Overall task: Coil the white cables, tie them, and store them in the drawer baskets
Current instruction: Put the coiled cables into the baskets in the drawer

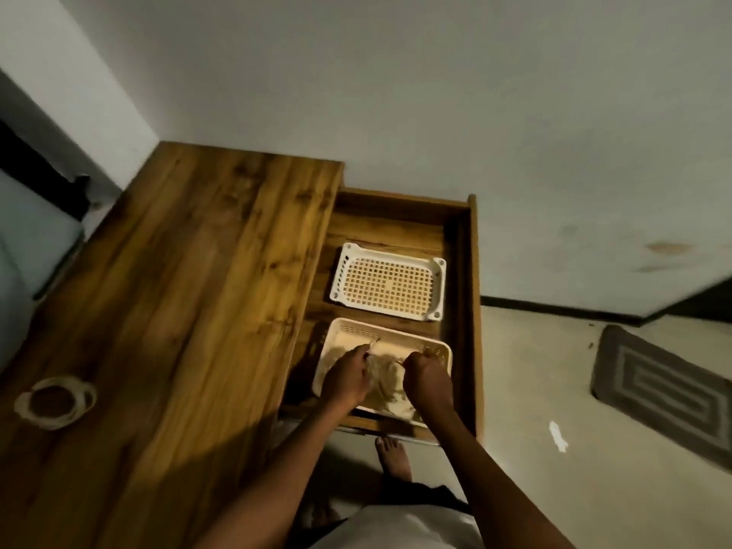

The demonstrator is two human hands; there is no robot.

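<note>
From the head camera, both hands work over the near basket (443, 347) in the open drawer (471, 279): the left hand (348, 376) and the right hand (427, 376) each pinch an end of a thin tie (374, 342), fingers curled, above a bundle of white cable (386, 374) lying in that basket. The far basket (390, 287) sits just beyond it, and another coiled white cable (55, 402) lies on the wooden tabletop (178, 291), well apart to the left.

One head-worn wide-angle view looks steeply down from standing height, close over the tabletop (178, 291) and the open drawer (471, 311) at its right edge.
</note>
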